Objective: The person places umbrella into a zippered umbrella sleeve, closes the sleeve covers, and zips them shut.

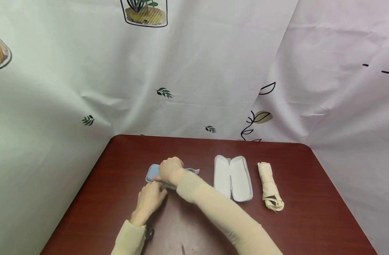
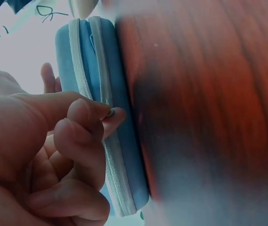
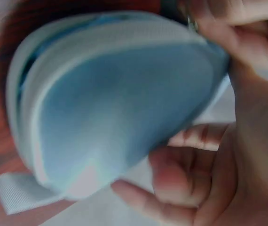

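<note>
A light blue zippered case point(image 1: 153, 172) lies on the table, with pale grey zipper tape around its edge. My left hand point(image 1: 149, 198) is at its front left, finger and thumb pinching a small dark zipper pull point(image 2: 111, 113). Over the top of the case my right hand point(image 1: 172, 170) holds it, fingers curled behind it. In the right wrist view the case point(image 3: 124, 108) is tilted and somewhat blurred. A grey strap loop point(image 3: 26, 193) sticks out at one end. The zipper gapes at that end, and the contents are hidden.
To the right stands an opened white hinged case point(image 1: 241, 179), its two halves spread apart. Beyond it lies a rolled cream cloth bundle point(image 1: 270, 186). The dark red table point(image 1: 296, 226) meets a printed white curtain point(image 1: 194, 71) at the back.
</note>
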A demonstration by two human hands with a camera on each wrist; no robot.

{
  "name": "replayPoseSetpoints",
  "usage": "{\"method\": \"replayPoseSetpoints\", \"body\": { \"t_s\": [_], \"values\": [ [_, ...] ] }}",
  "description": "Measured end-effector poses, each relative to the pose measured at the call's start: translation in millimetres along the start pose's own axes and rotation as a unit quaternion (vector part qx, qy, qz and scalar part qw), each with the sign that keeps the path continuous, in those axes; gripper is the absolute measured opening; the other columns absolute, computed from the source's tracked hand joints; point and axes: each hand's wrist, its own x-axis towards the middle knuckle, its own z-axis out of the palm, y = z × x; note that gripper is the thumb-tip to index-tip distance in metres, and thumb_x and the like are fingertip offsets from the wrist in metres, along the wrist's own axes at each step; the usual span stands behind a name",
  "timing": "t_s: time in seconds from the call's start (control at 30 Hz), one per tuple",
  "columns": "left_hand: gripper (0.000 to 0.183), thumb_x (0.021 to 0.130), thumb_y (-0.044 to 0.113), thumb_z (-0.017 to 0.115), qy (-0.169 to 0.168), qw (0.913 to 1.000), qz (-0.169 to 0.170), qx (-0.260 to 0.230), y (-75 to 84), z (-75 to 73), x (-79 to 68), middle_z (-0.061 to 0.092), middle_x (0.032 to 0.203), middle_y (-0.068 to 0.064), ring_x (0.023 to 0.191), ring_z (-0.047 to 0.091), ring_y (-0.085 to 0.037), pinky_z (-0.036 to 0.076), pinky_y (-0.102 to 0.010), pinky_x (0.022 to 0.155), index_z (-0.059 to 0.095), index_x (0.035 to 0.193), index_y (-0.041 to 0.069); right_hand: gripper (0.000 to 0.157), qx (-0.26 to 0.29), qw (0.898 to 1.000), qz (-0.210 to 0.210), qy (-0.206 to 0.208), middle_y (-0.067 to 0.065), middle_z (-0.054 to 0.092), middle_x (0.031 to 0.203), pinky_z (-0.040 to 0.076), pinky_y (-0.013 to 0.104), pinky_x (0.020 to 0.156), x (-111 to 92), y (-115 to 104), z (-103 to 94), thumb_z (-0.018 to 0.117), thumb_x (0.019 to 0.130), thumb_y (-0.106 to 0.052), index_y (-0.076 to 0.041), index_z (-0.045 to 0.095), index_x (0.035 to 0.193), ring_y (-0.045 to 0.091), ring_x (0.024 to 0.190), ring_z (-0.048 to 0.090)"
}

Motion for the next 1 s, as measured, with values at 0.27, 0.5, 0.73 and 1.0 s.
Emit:
{"method": "replayPoseSetpoints", "body": {
  "t_s": [0.27, 0.5, 0.73, 1.0],
  "values": [
    [0.017, 0.081, 0.013, 0.067, -0.003, 0.9999, -0.009, 0.007, -1.5, -1.7, -0.2, 0.061, 0.067, 0.001, 0.058, 0.056, -0.023, 0.043, -0.046, 0.051, 0.063, 0.066, 0.021, 0.058, 0.156, 0.981, -0.115, -0.014, -0.004, 0.063, 0.103, 0.046, 0.03, 0.077, -2.4, 49.2, -1.2, 0.058, 0.087, -0.064, -0.019, 0.064, 0.123, 0.011, 0.092, 0.058],
    [0.011, 0.081, 0.013, 0.067, -0.007, 0.9999, -0.015, -0.002, -3.8, 0.9, -2.4, 0.064, 0.071, 0.0, 0.06, 0.058, -0.022, 0.045, -0.046, 0.052, 0.069, 0.072, 0.02, 0.058, 0.196, 0.975, -0.1, -0.042, -0.005, 0.061, 0.09, 0.045, 0.027, 0.073, 0.7, 52.8, 7.2, 0.069, 0.077, -0.065, -0.016, 0.068, 0.108, 0.01, 0.084, 0.055],
    [0.014, 0.081, 0.012, 0.066, -0.007, 0.9998, -0.018, -0.002, -6.7, -4.0, -2.3, 0.059, 0.066, 0.001, 0.057, 0.054, -0.021, 0.042, -0.044, 0.05, 0.066, 0.069, 0.02, 0.063, 0.25, 0.965, -0.055, -0.052, -0.003, 0.06, 0.096, 0.045, 0.028, 0.074, 1.0, 50.7, 13.4, 0.07, 0.076, -0.066, -0.014, 0.067, 0.11, 0.01, 0.086, 0.053],
    [0.028, 0.084, 0.013, 0.066, -0.029, 0.9995, -0.01, -0.013, -15.2, -8.9, 0.6, 0.041, 0.054, 0.004, 0.053, 0.042, -0.017, 0.035, -0.036, 0.048, 0.054, 0.059, 0.019, 0.061, 0.269, 0.962, -0.025, -0.043, -0.001, 0.057, 0.086, 0.045, 0.028, 0.066, -1.3, 45.6, 19.4, 0.067, 0.077, -0.069, -0.012, 0.063, 0.098, 0.013, 0.077, 0.052]
  ]
}}
